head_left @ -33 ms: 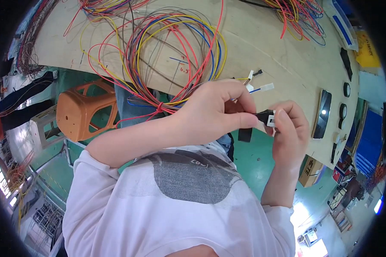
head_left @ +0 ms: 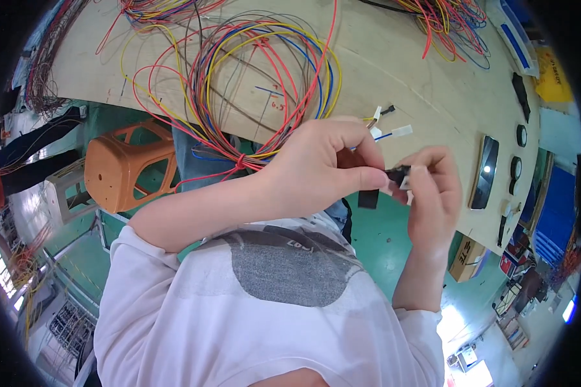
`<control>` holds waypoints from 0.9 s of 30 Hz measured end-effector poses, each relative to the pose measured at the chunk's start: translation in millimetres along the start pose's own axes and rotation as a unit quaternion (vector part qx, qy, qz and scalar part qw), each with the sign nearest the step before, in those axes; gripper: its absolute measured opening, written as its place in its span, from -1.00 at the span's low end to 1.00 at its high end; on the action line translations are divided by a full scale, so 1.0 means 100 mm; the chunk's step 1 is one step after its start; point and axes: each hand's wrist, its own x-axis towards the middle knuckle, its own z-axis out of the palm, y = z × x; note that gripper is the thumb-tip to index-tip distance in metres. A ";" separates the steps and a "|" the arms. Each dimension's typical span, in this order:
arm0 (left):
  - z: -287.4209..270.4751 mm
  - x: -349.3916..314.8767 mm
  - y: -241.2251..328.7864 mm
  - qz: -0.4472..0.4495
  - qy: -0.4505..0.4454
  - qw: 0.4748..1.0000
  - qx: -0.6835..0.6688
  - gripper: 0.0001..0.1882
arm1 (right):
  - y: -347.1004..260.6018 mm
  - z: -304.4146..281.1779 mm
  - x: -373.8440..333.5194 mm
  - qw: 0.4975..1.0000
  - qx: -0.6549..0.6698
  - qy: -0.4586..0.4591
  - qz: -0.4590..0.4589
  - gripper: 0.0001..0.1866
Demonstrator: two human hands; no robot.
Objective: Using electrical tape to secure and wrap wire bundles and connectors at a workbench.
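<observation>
Right of the wire coil (head_left: 204, 90), the left hand (head_left: 313, 166) and right hand (head_left: 434, 192) are pinching a blurred connector (head_left: 401, 175), apparently aligning it; continuing is probably demanding steadiness.

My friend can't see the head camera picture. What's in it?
A person's left hand and right hand meet at a small, blurry black-and-white piece. Past them, a big loop of red, yellow and blue wires lies partly on a pale table.
</observation>
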 end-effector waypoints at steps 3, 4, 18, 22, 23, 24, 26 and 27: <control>-0.06 -0.01 0.00 0.098 -0.027 0.988 0.115 -0.80 | 0.01 0.00 0.00 0.989 -0.113 -0.016 -0.091 -0.86; -0.06 -0.02 0.02 0.130 -0.017 0.972 0.198 -0.75 | 0.01 -0.02 0.02 0.993 -0.067 -0.056 -0.084 -0.84; -0.21 -0.02 0.23 -0.106 0.045 0.955 -0.274 -0.57 | 0.02 0.12 0.01 0.984 -0.079 -0.051 -0.151 -0.80; -0.23 -0.11 0.13 0.118 -0.061 0.982 -0.131 -0.49 | -0.16 0.11 -0.02 0.999 -0.030 -0.010 -0.020 -0.83; -0.26 -0.09 0.10 0.125 -0.090 0.976 -0.154 -0.44 | -0.18 0.11 0.00 0.999 -0.036 -0.010 -0.020 -0.83; -0.24 -0.09 0.05 0.128 -0.090 0.976 -0.153 -0.44 | -0.20 0.12 0.02 0.999 -0.042 -0.009 -0.020 -0.83; -0.16 -0.09 0.00 0.077 -0.021 0.996 -0.041 -0.53 | -0.24 0.17 0.01 0.998 -0.058 -0.008 -0.032 -0.83; -0.14 -0.11 0.05 0.051 -0.004 0.998 0.027 -0.62 | -0.26 0.20 0.01 0.997 -0.071 -0.005 -0.042 -0.84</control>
